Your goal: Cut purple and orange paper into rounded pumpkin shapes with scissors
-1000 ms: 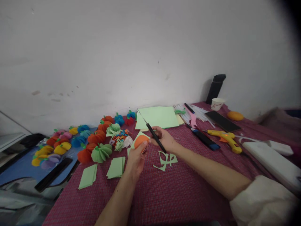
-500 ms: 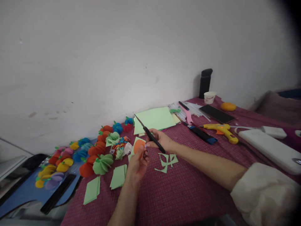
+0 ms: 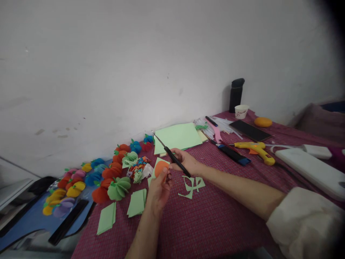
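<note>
My left hand [image 3: 161, 189] is closed, pinching a round orange paper piece [image 3: 161, 167] laid against a light green paper card [image 3: 159, 162]. My right hand [image 3: 185, 162] reaches in from the right, its fingertips meeting the edge of these papers. Slanting across that hand is a long black-handled tool [image 3: 176, 160] with a thin metal end pointing up and left; its exact kind does not show. Just below lie curved green paper offcuts [image 3: 192, 185]. Two stacks of green cards, a nearer one [image 3: 106, 218] and another [image 3: 137, 203], rest left of my left forearm.
Colourful paper pumpkins [image 3: 119, 188] crowd the left side beside a heap of paper scraps [image 3: 138, 168]. Large green sheets [image 3: 178, 136] lie by the wall. Rightward are a blue-black cutter [image 3: 234, 154], a yellow glue gun [image 3: 254, 148], a phone [image 3: 250, 130], a paper cup [image 3: 241, 111] and a black bottle [image 3: 235, 95].
The orange circle and green card are tilted slightly differently in my left hand, and shifted a little to the right. The whole view has drifted slightly. Both hands keep their hold.
</note>
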{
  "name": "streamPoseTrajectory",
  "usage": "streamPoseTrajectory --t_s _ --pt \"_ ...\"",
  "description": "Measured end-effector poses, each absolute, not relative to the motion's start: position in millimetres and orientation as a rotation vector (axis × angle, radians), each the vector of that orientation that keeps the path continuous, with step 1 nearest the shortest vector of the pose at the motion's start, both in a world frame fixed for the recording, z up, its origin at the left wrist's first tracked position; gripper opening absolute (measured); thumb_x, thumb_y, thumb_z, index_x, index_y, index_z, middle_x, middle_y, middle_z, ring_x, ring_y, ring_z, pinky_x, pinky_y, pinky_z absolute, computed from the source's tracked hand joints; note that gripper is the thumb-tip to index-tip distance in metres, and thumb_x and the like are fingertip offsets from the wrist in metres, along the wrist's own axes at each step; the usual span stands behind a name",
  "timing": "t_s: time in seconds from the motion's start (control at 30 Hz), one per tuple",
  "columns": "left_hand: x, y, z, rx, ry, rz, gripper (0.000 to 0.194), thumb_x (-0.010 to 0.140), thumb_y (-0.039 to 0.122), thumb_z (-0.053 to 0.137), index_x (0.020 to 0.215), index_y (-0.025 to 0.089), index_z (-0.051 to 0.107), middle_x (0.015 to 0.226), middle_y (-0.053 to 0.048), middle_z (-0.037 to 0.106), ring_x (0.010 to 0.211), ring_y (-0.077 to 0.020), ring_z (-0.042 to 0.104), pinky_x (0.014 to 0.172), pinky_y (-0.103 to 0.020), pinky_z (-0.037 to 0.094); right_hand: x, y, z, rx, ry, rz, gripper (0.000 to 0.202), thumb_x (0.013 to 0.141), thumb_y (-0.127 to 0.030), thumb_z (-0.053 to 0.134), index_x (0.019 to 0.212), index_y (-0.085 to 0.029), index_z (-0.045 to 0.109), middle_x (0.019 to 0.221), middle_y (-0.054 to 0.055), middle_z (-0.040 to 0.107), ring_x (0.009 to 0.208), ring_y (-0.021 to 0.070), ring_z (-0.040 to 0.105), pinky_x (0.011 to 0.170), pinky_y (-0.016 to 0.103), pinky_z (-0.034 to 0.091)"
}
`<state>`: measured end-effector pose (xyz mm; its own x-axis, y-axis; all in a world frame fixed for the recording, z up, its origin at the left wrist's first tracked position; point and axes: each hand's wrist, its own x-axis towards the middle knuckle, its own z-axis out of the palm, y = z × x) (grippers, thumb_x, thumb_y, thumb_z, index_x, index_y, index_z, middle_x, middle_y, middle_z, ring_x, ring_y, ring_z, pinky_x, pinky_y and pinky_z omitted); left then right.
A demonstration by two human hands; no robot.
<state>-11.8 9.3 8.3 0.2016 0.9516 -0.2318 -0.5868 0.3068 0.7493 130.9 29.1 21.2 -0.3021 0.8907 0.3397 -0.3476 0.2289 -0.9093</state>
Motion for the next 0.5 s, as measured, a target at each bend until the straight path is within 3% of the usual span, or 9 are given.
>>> streamPoseTrajectory --t_s 0.5 --pt "-3.9 4.1 14.2 0.688 0.866 1.306 0.025 0.052 0.018 0.075 0.074 0.014 0.063 0.066 0.001 0.063 0.055 -0.0072 0.055 0.050 -0.019 0.038 127.0 32.4 15.0 -0.623 -1.327 1.311 0.043 0.060 -0.017 0.066 0.097 -0.020 0.043 0.060 -0.009 0.045 0.049 0.0049 0.040 0.047 0.018 0.029"
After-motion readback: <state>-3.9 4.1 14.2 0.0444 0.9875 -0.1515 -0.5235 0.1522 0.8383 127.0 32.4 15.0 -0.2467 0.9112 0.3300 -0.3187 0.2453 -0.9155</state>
